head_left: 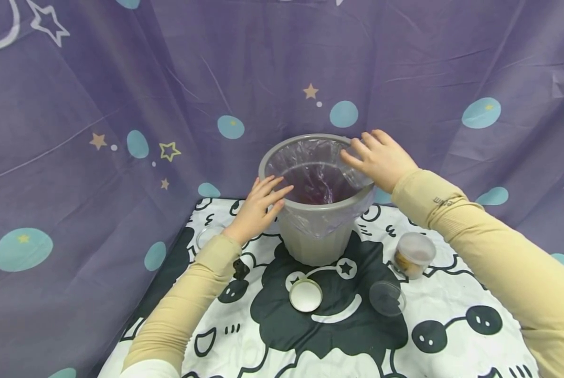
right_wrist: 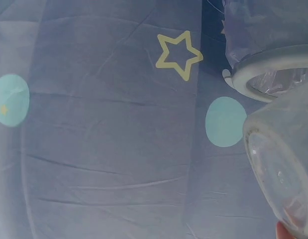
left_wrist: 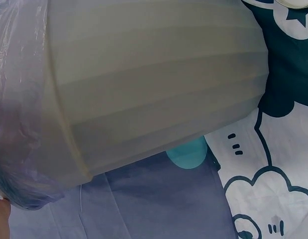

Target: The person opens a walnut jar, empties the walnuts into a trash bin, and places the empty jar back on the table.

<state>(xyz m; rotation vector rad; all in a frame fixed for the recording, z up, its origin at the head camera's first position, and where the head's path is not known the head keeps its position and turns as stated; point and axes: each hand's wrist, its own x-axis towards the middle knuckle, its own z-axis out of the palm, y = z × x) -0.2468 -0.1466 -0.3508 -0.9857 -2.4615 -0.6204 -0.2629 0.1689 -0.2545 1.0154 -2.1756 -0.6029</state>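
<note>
A grey trash bin (head_left: 316,236) with a clear plastic liner (head_left: 310,152) folded over its rim stands upright on the patterned cloth. My left hand (head_left: 259,207) lies against the left of the rim with its fingers spread and fairly straight. In the left wrist view, only a fingertip (left_wrist: 1,219) shows by the liner. My right hand (head_left: 378,160) is at the right rim and holds a clear plastic container (right_wrist: 280,164), tilted over the bin's mouth. Most of that hand is out of the right wrist view. Within the bin, a reddish patch is too blurred to identify.
A clear jar (head_left: 414,255) with yellow-orange contents stands right of the bin. Near it lies a clear round lid (head_left: 387,298). A round white disc with a gold rim (head_left: 305,295) sits in front. Another clear round piece (head_left: 210,234) lies left. A purple curtain (head_left: 121,94) hangs behind.
</note>
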